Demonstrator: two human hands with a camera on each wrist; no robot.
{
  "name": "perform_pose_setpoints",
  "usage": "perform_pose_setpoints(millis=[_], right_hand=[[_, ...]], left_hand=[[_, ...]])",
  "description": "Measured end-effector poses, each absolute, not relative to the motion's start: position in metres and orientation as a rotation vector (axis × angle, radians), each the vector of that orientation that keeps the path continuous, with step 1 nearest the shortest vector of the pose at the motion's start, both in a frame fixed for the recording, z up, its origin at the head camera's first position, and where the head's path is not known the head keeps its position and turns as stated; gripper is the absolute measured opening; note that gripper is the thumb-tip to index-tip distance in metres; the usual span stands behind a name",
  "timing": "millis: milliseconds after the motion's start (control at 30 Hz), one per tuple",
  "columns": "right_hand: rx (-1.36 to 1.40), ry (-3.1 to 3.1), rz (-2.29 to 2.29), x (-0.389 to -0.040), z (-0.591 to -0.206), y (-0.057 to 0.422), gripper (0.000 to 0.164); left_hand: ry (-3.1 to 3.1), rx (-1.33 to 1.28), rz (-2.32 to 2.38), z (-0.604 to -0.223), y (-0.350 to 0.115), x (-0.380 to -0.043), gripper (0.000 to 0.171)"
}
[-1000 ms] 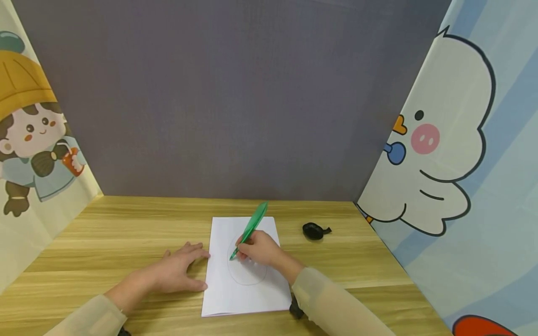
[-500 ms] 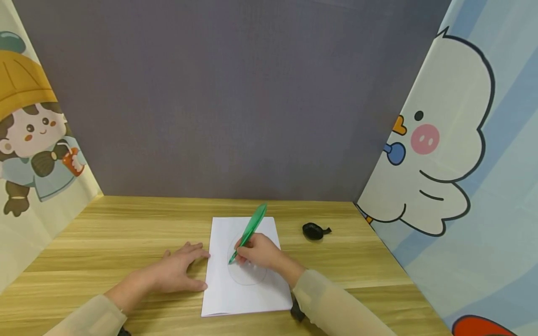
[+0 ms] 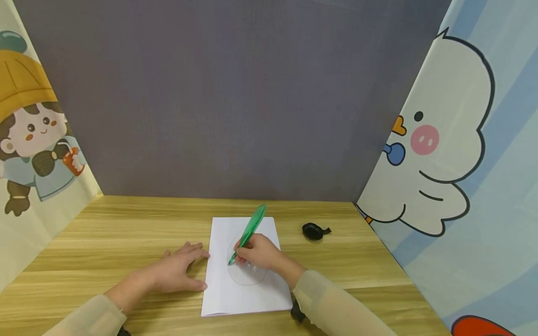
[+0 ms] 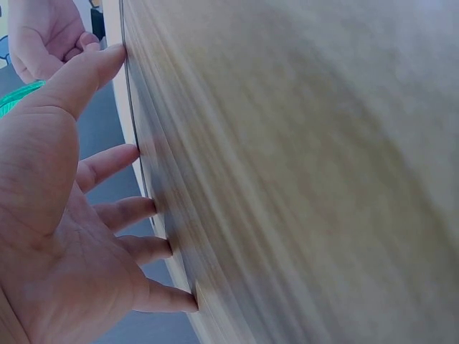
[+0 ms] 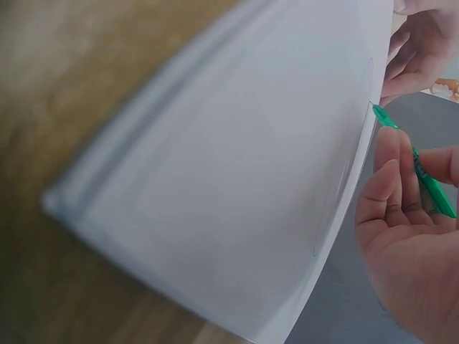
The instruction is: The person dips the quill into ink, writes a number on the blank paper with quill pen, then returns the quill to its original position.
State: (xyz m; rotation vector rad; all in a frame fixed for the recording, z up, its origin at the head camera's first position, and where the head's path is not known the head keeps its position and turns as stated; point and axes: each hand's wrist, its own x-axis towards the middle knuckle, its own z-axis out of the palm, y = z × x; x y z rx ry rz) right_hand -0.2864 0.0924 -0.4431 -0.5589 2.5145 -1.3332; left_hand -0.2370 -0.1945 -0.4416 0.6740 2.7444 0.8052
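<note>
Between both hands lies a white sheet of paper [image 3: 218, 294], seemingly folded or stacked, with a thin rounded outline drawn on it. My right hand [image 3: 260, 252] pinches a green feather-shaped pen [image 3: 253, 224] between thumb and fingers. The pen's tip touches the left part of that outline in the head view. In the right wrist view the green pen [image 5: 430, 188] slants from the fingers to the paper [image 5: 237, 158]. My left hand [image 3: 180, 269] rests with spread fingers at the paper's left edge, thumb and a fingertip touching it. Spread fingertips meet the table in the left wrist view.
A small black round object with a short tab [image 3: 313, 231] lies on the wooden table [image 3: 126, 224] to the paper's right. A grey panel [image 3: 227, 102] stands behind the table. Cartoon-printed curtains [image 3: 454, 102] flank both sides.
The right hand and pen have moved slightly down and left along the outline's left side. My left hand and the paper have stayed in place.
</note>
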Motion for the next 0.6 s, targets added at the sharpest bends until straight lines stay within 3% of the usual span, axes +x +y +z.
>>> perform_pose_setpoints(millis=[600], right_hand=[[-0.585, 2.445, -1.478, -0.286, -0.435, 0.140, 0.025]], left_hand=[[2.762, 0.695, 0.807, -0.444, -0.196, -0.237, 0.077]])
